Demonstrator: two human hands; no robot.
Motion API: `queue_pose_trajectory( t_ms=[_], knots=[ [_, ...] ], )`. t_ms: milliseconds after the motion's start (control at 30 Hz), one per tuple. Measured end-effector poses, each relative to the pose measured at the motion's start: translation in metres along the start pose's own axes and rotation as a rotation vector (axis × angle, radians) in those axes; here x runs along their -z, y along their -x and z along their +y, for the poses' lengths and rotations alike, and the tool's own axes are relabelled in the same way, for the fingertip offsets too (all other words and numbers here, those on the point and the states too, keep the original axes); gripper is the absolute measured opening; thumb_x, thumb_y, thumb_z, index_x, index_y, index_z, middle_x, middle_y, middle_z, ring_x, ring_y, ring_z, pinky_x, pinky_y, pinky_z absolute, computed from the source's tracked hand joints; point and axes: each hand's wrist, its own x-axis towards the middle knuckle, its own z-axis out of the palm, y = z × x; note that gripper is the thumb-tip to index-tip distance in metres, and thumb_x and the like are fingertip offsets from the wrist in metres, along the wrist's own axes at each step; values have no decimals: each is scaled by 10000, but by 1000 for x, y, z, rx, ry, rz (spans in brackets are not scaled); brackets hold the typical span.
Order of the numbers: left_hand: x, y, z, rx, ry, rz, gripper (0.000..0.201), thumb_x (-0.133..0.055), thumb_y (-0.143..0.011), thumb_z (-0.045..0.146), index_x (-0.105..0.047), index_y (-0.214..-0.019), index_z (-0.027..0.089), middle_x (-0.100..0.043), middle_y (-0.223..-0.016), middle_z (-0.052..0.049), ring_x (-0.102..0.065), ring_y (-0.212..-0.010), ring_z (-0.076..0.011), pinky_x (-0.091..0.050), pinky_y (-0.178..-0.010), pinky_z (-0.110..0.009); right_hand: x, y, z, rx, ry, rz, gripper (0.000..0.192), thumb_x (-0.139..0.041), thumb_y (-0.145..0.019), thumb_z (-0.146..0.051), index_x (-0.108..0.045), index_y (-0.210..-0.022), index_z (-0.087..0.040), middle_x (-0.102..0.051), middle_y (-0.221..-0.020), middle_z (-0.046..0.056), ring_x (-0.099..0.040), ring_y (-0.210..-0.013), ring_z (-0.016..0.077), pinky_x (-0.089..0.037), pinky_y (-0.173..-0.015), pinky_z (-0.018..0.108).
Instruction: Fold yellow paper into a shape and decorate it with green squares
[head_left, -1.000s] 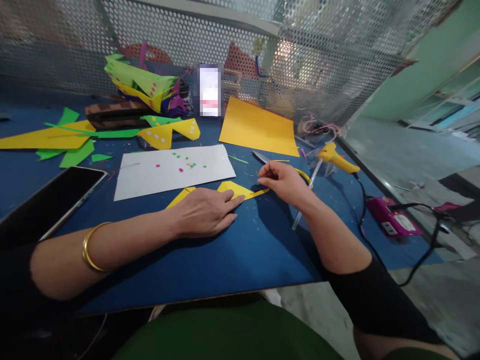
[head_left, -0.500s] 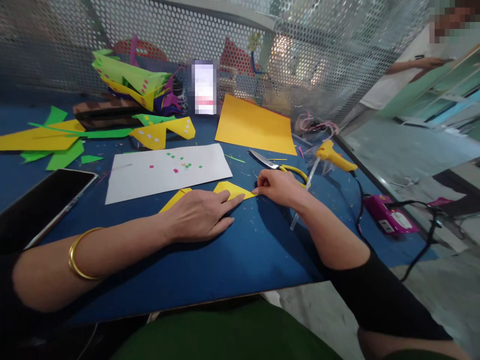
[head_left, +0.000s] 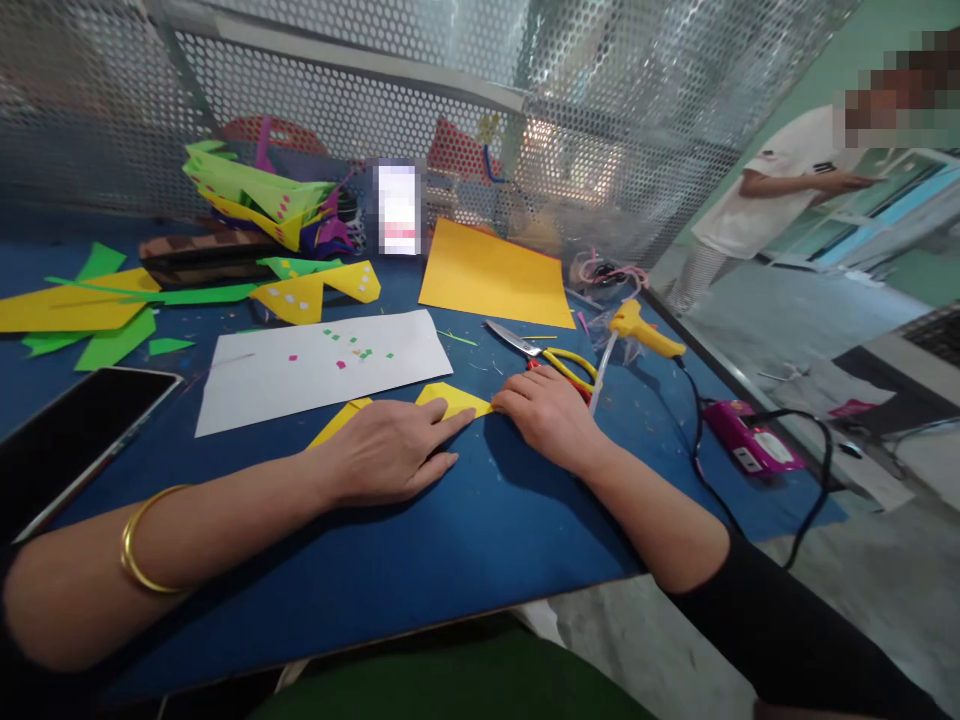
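Yellow paper (head_left: 448,401) on desk (head_left: 495,545), near side of white sheet (head_left: 259,385). Left hand (head_left: 390,450) flat on it, grip spread. Right hand (head_left: 547,415) curled at paper's tip; can't tell if grip pinches.

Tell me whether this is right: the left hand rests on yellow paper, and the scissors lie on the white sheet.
Wrong about the scissors: the head view shows them on the table, right of the white sheet. The left hand does rest on yellow paper.
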Motion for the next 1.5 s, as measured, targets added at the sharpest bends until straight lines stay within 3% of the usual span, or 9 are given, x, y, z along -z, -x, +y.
queue_pose_trajectory(
  t_ms=[233,367,500,667,800,900,1100,1267,1500],
  knots=[
    [1,0,0,2,-19,-32,502,-351,-994,411,-436,-1439,194,-651,-1030,-67,-660,-767,-215,-449,-580,-320,3,2,-7,69,119,-34,306,-394,-984,-133,-689,-900,-136,-674,-823,85,-558,-737,205,-366,-786,355],
    [2,1,1,8,-3,-27,503,-365,-989,420,-440,-1438,204,-651,-1027,-67,-666,-787,-225,-461,-597,-329,6,13,-10,39,44,-29,275,-429,-957,-112,-675,-1081,-129,-712,-976,109,-596,-821,208,-395,-825,349],
    [2,-1,1,1,15,-15,502,-386,-981,413,-450,-1432,203,-649,-1044,-84,-661,-775,-219,-466,-599,-323,10,19,-19,41,61,-66,370,-432,-937,-99,-588,-1272,-108,-682,-1123,153,-608,-923,239,-406,-860,382],
    [3,-1,5,20,12,-23,513,-391,-977,421,-454,-1427,183,-651,-1044,-92,-661,-794,-233,-480,-627,-332,12,9,-31,60,161,-151,262,-516,-874,-93,-682,-1076,-73,-673,-951,138,-599,-824,243,-389,-834,385],
    [7,7,6,37,79,-27,550,-429,-963,421,-426,-1434,138,-651,-1115,-115,-658,-888,-256,-501,-722,-357,11,-1,-30,119,199,-98,218,-483,-929,-110,-699,-960,-109,-665,-869,96,-570,-706,196,-375,-779,362],
    [8,20,2,130,228,25,482,-437,-960,312,-441,-1405,127,-668,-1104,-113,-651,-932,-241,-502,-751,-346,11,-5,-28,224,230,-78,237,-454,-960,-121,-691,-950,-123,-660,-848,83,-544,-671,183,-359,-748,358],
    [9,53,-3,455,535,236,266,-507,-888,199,-606,-1131,156,-677,-894,-43,-635,-755,-150,-500,-679,-269,8,-20,-30,412,249,-50,277,-411,-985,-121,-684,-940,-124,-638,-796,67,-501,-632,170,-336,-714,352],
    [3,68,0,386,353,305,197,-512,-925,215,-704,-960,186,-680,-961,-57,-648,-830,-166,-490,-694,-276,5,-33,-38,481,207,12,295,-397,-986,-107,-671,-880,-126,-622,-751,56,-497,-641,172,-313,-688,348],
    [-3,70,-4,234,11,391,223,-509,-976,259,-722,-973,191,-723,-901,-36,-632,-810,-189,-467,-666,-301,0,-35,-43,378,123,85,324,-429,-991,-147,-633,-740,-158,-612,-705,24,-480,-618,156,-333,-732,331]
  ],
)
